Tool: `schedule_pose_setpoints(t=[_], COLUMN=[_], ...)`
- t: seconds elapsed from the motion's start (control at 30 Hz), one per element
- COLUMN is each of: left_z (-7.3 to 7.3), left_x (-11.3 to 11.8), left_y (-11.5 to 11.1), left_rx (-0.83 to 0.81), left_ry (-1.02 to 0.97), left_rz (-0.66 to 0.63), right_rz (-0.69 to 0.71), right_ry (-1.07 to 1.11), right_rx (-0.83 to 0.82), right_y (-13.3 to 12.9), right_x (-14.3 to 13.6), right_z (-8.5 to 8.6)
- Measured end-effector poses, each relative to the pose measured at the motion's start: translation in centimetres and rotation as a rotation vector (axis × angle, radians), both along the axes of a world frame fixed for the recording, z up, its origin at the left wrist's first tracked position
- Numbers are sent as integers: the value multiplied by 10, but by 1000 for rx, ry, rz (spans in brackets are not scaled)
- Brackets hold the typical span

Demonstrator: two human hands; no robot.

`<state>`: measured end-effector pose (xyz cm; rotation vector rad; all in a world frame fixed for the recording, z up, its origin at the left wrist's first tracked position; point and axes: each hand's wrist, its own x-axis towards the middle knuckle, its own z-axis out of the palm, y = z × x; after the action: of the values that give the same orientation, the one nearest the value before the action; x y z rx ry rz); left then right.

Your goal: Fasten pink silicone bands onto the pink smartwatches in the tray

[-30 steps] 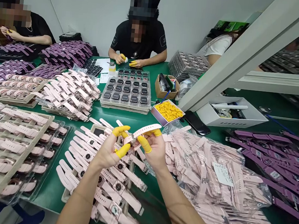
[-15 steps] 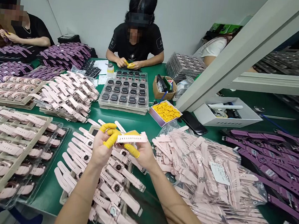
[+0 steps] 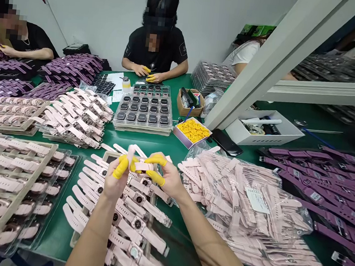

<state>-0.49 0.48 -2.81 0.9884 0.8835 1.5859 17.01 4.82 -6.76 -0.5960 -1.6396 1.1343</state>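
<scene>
Between my hands is a pink smartwatch strap [image 3: 143, 166], its ends bent round; the fingers partly hide it and I cannot make out the watch body. My left hand [image 3: 117, 176], in yellow finger cots, grips one upright end of the strap. My right hand [image 3: 168, 178], also with yellow finger cots, pinches the other side between thumb and fingers. Just below them, a tray [image 3: 75, 237] carries rows of watches with pink straps [image 3: 137, 223], their round sensor backs facing up.
Bagged pink straps [image 3: 239, 206] lie to the right, purple straps [image 3: 315, 196] beyond. Stacked trays of pink-strapped watches [image 3: 0, 183] fill the left. Ahead are a watch-face tray [image 3: 144, 109], a box of yellow finger cots [image 3: 193, 131] and a phone [image 3: 226, 142]. A person [image 3: 156, 47] works opposite.
The strap has gone from lying flat across my fingers to being bent, with one end raised in my left hand. My right fingers have shifted along it. The whole view has shifted slightly.
</scene>
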Motion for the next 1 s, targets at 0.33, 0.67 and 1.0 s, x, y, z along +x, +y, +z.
schedule_pose_setpoints(t=[0.33,0.67,1.0], left_z=[-9,2,2], left_x=[-11,-1,0], left_y=[4,3,3], left_rx=[-53,-87,-22], left_ry=[271,413,473], left_rz=[-87,-237,-163], right_rz=[25,76,62], right_ry=[-44,-85,-16], right_rx=[6,21,-28], right_y=[7,5,6], right_x=[16,15,15], right_z=[2,10,9])
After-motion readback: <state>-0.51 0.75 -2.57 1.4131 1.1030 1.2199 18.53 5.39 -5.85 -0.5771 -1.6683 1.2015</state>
